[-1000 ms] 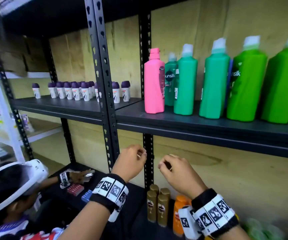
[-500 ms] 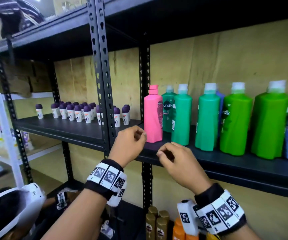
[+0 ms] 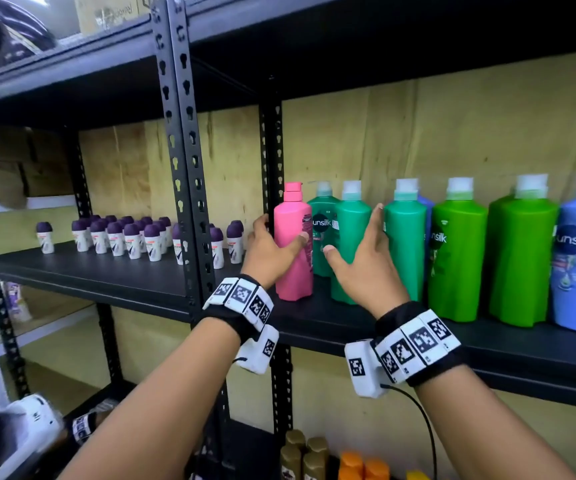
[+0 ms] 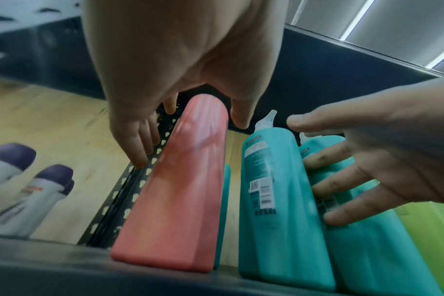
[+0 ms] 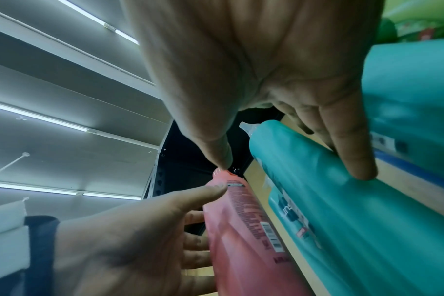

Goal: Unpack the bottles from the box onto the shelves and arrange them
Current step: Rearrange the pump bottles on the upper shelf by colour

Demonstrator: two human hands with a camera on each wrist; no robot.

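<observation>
Two hands reach among crowded bottles (image 3: 458, 258) beside a shelf post (image 3: 272, 174).

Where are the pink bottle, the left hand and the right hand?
pink bottle (image 3: 291, 265): head view, lower body.
left hand (image 3: 268, 252): head view, back of hand.
right hand (image 3: 362, 268): head view, back of hand.

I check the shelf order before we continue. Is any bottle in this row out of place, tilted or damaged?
One thing: the pink bottle stands alone at the left end of a row of green and blue bottles, with the left hand around it. It is upright; no spill or damage shows.
</observation>
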